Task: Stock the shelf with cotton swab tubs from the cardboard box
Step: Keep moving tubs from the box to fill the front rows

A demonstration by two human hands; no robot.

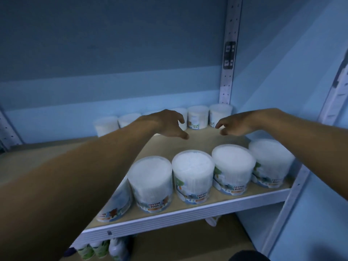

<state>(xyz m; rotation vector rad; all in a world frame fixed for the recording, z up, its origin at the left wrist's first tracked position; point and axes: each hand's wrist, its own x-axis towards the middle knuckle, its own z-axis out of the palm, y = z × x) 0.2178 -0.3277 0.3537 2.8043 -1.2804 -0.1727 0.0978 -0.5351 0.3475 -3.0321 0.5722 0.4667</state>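
Several clear cotton swab tubs (193, 176) stand in a row along the front edge of the wooden shelf (203, 140). Another row of tubs (198, 117) lines the back wall. Both my arms reach over the front row into the bare middle of the shelf. My left hand (167, 125) hovers with fingers spread and curled, holding nothing. My right hand (233, 127) hangs close beside it, fingers apart and empty. Neither hand touches a tub. The cardboard box is out of sight.
A perforated metal upright (228, 63) stands at the back right corner, another (293, 194) at the front right. Blue walls enclose the shelf. Below, on a lower shelf, stand green and white bottles (99, 250).
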